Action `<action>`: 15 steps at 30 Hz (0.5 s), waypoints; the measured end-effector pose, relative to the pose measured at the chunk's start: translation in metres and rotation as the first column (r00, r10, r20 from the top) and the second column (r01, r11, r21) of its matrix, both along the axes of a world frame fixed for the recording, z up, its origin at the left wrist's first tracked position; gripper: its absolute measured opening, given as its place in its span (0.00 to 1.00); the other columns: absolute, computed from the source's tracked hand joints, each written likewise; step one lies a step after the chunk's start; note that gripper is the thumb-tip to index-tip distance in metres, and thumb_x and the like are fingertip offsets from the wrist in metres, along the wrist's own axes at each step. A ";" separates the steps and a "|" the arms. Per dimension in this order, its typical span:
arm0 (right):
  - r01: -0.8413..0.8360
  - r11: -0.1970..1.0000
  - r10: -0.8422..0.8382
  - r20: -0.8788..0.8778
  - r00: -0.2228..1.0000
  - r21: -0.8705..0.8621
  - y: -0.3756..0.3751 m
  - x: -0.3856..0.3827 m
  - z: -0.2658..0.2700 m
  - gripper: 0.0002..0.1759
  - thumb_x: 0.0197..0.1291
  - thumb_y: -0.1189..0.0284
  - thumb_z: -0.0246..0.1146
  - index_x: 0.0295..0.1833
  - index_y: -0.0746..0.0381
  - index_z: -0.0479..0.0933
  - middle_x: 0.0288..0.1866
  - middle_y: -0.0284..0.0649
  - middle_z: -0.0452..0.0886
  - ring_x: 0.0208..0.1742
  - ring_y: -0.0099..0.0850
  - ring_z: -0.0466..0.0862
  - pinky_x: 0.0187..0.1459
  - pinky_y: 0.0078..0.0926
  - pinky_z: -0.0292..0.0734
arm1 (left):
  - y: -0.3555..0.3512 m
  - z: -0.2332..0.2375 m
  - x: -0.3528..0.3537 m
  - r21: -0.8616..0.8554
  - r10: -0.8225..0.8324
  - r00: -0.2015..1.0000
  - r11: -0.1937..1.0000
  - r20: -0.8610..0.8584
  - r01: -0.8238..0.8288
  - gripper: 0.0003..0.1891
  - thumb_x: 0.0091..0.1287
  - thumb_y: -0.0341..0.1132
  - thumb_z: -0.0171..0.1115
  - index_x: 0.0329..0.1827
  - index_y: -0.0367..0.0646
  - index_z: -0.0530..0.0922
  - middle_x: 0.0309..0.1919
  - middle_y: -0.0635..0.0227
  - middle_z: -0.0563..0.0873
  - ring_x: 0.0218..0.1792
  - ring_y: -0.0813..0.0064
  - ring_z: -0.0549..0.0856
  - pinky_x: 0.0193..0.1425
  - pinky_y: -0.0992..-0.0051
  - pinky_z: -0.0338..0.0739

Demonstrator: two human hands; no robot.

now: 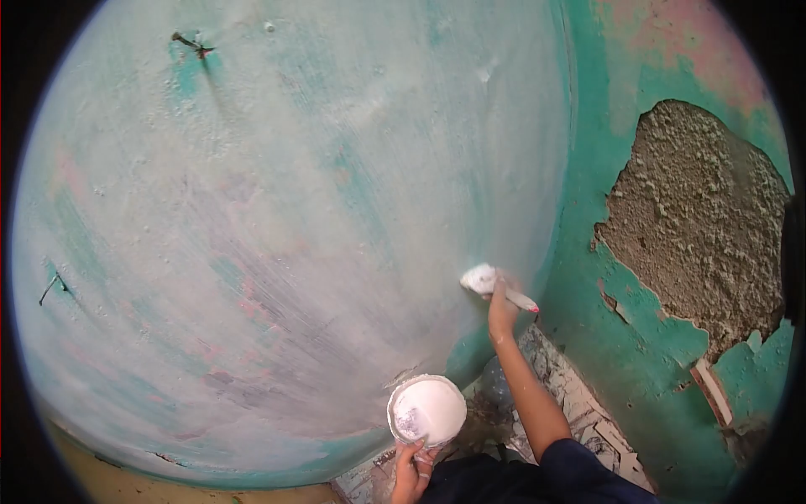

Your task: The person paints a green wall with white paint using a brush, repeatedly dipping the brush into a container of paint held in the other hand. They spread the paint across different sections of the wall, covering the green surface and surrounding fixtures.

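My right hand (502, 301) is closed around the handle of a paintbrush (481, 279). White paint covers its bristles, which are against or very close to the wall (336, 210). Thin, streaky white lies over the wall's green and pink old coat. Low in front of me, my left hand (413, 467) grips the near rim of a round tub of white paint (438, 405). Paint smears show on the fingers of that hand. The tub stays close to the wall's lower part, below and left of the brush.
On the right, a green side wall (588, 252) has a large bare patch of rough plaster (697, 210). A loose piece (712, 391) leans below it. Two nails (193, 45) or hooks stick out of the painted wall at left. Broken flakes and rubble (579, 395) cover the floor.
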State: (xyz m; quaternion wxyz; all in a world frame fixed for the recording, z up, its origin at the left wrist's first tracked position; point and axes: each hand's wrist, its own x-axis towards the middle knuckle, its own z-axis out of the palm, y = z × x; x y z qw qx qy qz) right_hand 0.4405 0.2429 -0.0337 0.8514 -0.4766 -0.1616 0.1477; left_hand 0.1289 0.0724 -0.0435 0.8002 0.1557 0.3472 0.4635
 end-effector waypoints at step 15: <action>0.280 0.929 -0.369 0.689 0.624 0.243 0.024 0.016 0.384 0.16 0.60 0.67 0.62 0.47 0.64 0.86 0.30 0.48 0.87 0.34 0.39 0.89 0.40 0.33 0.82 | 0.002 0.000 -0.006 0.089 -0.049 0.921 0.992 -0.386 0.090 0.18 0.70 0.30 0.57 0.62 0.36 0.70 0.33 0.64 0.77 0.33 0.76 0.78 0.38 0.76 0.76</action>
